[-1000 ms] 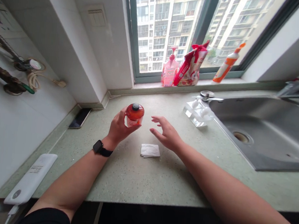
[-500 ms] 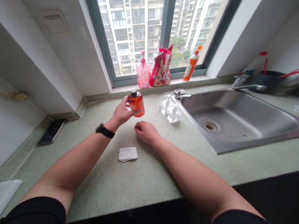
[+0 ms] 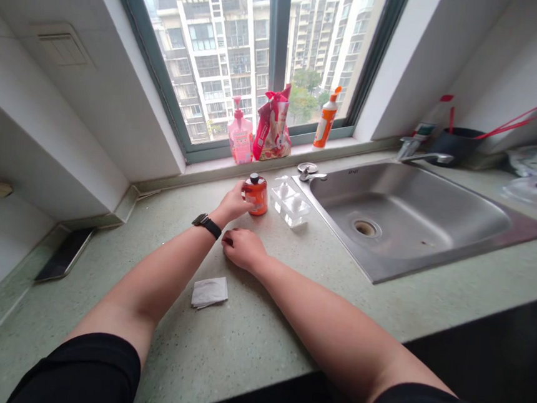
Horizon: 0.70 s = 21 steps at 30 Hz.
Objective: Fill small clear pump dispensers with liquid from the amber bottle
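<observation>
My left hand (image 3: pixel 236 202), with a dark watch on its wrist, is wrapped round an orange bottle (image 3: pixel 260 199) with a black cap. The bottle stands upright, apparently on the counter. Just to its right is a clear double-compartment dispenser (image 3: pixel 291 210) with white pump tops. My right hand (image 3: pixel 244 248) rests on the counter in front of the bottle, fingers curled in; whatever they hold, if anything, is hidden. Nearer to me lies a folded white tissue (image 3: pixel 210 292).
A steel sink (image 3: pixel 416 233) with a faucet (image 3: pixel 425 156) is on the right. Along the windowsill stand a pink pump bottle (image 3: pixel 241 137), a red bag (image 3: pixel 273 130) and an orange-and-white bottle (image 3: pixel 325 122). A dark phone-like slab (image 3: pixel 64 255) lies at left.
My left hand has moved the orange bottle right, closer to the clear dispenser, and it now looks more upright. My right hand stays curled on the counter. The camera view has shifted.
</observation>
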Available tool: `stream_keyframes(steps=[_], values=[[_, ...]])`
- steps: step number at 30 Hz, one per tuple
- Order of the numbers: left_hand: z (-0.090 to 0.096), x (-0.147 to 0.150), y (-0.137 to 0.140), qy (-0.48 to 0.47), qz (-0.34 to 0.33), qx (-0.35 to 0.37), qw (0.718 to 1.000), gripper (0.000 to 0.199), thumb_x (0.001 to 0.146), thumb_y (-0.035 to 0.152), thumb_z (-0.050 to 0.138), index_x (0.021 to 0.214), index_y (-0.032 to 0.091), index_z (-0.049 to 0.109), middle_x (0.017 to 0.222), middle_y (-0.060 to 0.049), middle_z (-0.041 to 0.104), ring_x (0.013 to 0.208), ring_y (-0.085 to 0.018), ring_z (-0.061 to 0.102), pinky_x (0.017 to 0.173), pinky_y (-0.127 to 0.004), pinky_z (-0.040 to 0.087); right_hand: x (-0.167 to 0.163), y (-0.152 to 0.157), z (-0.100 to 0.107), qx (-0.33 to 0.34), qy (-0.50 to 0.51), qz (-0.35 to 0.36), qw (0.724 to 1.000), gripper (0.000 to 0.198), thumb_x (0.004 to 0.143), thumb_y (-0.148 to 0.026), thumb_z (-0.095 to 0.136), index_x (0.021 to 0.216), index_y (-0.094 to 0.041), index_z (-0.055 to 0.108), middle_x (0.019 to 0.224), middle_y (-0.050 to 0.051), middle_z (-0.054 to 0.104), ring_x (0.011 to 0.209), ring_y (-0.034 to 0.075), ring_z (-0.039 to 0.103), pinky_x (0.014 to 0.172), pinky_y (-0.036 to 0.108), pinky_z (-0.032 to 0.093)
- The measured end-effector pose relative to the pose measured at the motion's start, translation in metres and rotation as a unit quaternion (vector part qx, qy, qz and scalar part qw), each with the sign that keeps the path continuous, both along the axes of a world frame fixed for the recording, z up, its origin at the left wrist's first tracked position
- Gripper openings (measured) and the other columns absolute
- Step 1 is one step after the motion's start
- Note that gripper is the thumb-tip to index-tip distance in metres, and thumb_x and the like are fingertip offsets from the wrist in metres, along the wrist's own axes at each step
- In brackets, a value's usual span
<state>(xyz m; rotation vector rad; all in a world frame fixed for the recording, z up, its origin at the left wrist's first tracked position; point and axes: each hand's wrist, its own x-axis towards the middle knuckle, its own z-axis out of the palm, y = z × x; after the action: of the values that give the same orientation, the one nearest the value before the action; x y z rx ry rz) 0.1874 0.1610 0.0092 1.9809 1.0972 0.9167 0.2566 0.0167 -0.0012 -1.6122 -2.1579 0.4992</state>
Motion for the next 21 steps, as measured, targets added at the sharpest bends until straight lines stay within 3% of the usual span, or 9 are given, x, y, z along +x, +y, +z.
stream_keyframes(steps=[4,8,12,15,18,19,21], values=[[0.005,-0.031,0.004,0.007,-0.020,-0.071,0.997,0.087,0.076,0.041,0.096,0.148,0.017,0.053,0.137,-0.023,0.073,0.108,-0.027,0.078,0.089,-0.039,0.064,0.000,0.000,0.000,0.002,0.004,0.003,1.000,0.027,0.103,-0.029,0.058,0.110,-0.021,0.082,0.117,0.011,0.084,0.108,0.027,0.076,0.091,0.033,0.052],[0.016,-0.101,0.006,0.036,-0.015,-0.059,0.997,0.055,0.101,0.066,0.066,0.126,0.018,0.063,0.115,-0.020,0.079,0.094,-0.025,0.081,0.079,-0.041,0.066,0.000,-0.001,-0.003,0.008,0.007,0.007,1.000,0.026,0.104,-0.029,0.058,0.110,-0.022,0.082,0.117,0.009,0.084,0.111,0.025,0.075,0.092,0.032,0.051],[0.024,-0.178,-0.010,0.077,0.043,0.029,0.996,0.056,0.106,0.073,0.049,0.110,0.019,0.063,0.096,-0.014,0.078,0.083,-0.024,0.075,0.075,-0.042,0.064,0.000,0.001,-0.007,0.012,0.007,0.002,1.000,0.025,0.103,-0.028,0.059,0.108,-0.023,0.083,0.116,0.009,0.084,0.109,0.024,0.074,0.090,0.032,0.051],[0.029,-0.223,-0.038,0.130,0.082,0.126,0.980,0.050,0.097,0.070,0.066,0.111,0.021,0.067,0.100,-0.011,0.077,0.092,-0.028,0.072,0.089,-0.047,0.061,0.000,0.002,-0.010,0.019,0.010,0.003,1.000,0.024,0.103,-0.027,0.059,0.106,-0.022,0.083,0.114,0.010,0.084,0.108,0.024,0.074,0.089,0.032,0.051],[0.030,-0.249,-0.074,0.192,0.066,0.189,0.961,0.035,0.093,0.055,0.075,0.112,0.025,0.074,0.110,-0.012,0.078,0.109,-0.033,0.071,0.103,-0.051,0.055,0.001,0.002,-0.011,0.026,0.014,0.008,1.000,0.022,0.103,-0.024,0.060,0.103,-0.022,0.082,0.111,0.009,0.083,0.105,0.024,0.073,0.089,0.032,0.051],[0.028,-0.253,-0.085,0.220,0.057,0.209,0.951,0.030,0.095,0.048,0.072,0.114,0.026,0.076,0.113,-0.013,0.079,0.110,-0.034,0.071,0.104,-0.052,0.054,0.002,0.002,-0.011,0.029,0.015,0.009,0.999,0.021,0.102,-0.024,0.061,0.102,-0.022,0.082,0.110,0.009,0.083,0.103,0.024,0.073,0.088,0.032,0.051],[0.023,-0.254,-0.106,0.340,0.028,0.295,0.892,0.029,0.102,0.034,0.061,0.124,0.024,0.076,0.120,-0.015,0.079,0.110,-0.034,0.072,0.099,-0.053,0.054,0.002,0.002,-0.012,0.033,0.017,0.012,0.999,0.020,0.102,-0.023,0.062,0.099,-0.022,0.082,0.106,0.009,0.083,0.100,0.023,0.073,0.086,0.031,0.051]])
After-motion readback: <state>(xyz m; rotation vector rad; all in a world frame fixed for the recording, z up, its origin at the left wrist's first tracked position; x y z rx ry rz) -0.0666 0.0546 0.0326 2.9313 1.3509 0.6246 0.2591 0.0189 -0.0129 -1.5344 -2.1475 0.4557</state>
